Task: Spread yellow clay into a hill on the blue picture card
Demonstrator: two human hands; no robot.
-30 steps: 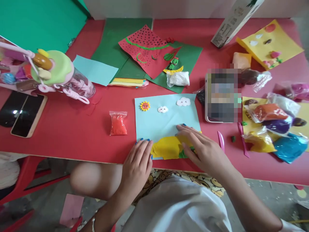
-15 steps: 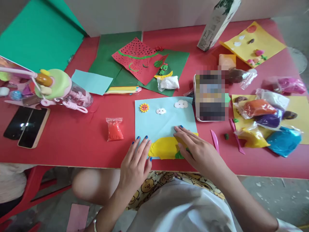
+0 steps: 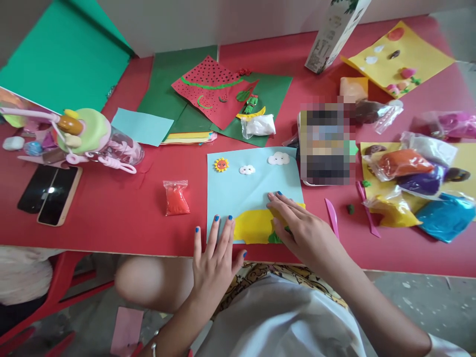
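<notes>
A light blue sheet of paper (image 3: 238, 193) lies at the table's front edge, with a sun (image 3: 221, 165) and two white clouds (image 3: 278, 158) on its upper part. Yellow clay (image 3: 253, 227) is spread flat along its bottom, and a bit of green clay (image 3: 274, 237) shows beside my right hand. My left hand (image 3: 215, 258) rests with fingers spread over the sheet's lower left corner, fingertips at the yellow clay's edge. Lying flat over the clay's right part is my right hand (image 3: 303, 220), fingers stretched out; it hides what is under the palm.
A bag of red clay (image 3: 176, 198) lies left of the sheet. On the right are pink plastic knives (image 3: 331, 218) and several clay bags (image 3: 446, 218). A blurred-out device (image 3: 325, 144) stands behind. Phone (image 3: 55, 198) and bottle (image 3: 122, 148) are at left.
My left hand has shifted slightly right and toward me, and its fingers have spread wider. My right hand stays in place on the sheet. The view has tilted slightly.
</notes>
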